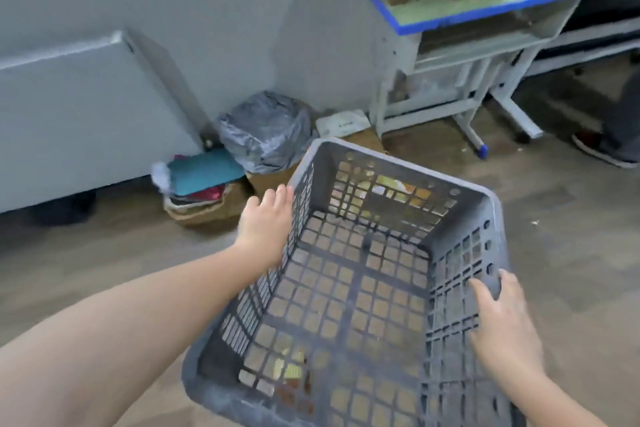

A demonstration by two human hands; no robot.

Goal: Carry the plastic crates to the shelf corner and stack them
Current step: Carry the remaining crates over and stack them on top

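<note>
A grey plastic crate (398,163) with lattice walls and floor is held tilted above the wooden floor, its open top facing me. My left hand (268,224) grips the outside of the crate's left wall near the rim. On the right wall my right hand (502,319) is shut over the rim, with fingers inside the lattice. The crate is empty; the floor shows through its holes. Only this one crate is in view.
Ahead, against the grey wall, stand a bin lined with a grey bag (266,130), a woven basket holding cloths (204,191) and a cardboard box (273,177). A blue-edged desk (460,10) carrying cartons stands at the right. A white cabinet (83,121) fills the left.
</note>
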